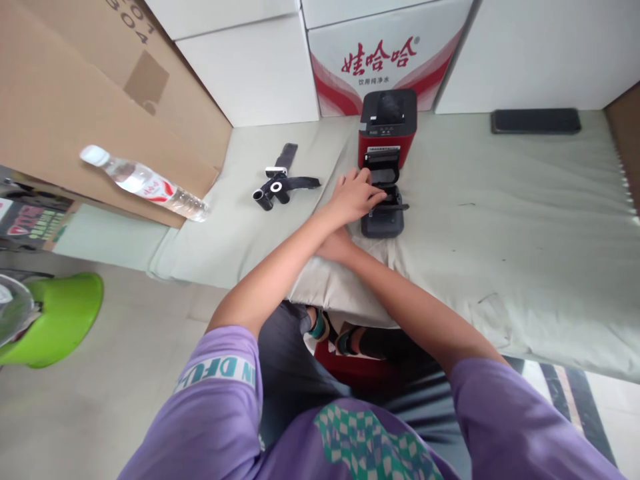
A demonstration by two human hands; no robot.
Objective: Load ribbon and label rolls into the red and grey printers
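Observation:
My left hand [354, 199] reaches over a small dark portable printer [382, 225] whose lid [384, 175] stands raised. Thumb and forefinger come together at its uncovered compartment, and whatever is between them is too small to make out. The other fingers are bent beside the lid. A thin black bar [395, 207] crosses the printer's body and juts out to the right. Under my left forearm lies my right hand [336, 245], left of the printer, its fingers hidden. Just behind stands a larger red and black printer [388, 123].
A black strap with round fittings [277, 187] lies left of my hands. A clear water bottle [150, 187] leans by a cardboard box [115, 87]. White cartons [380, 60] line the back. A black phone-like slab [536, 121] rests at the back right of the cloth-covered table [500, 247].

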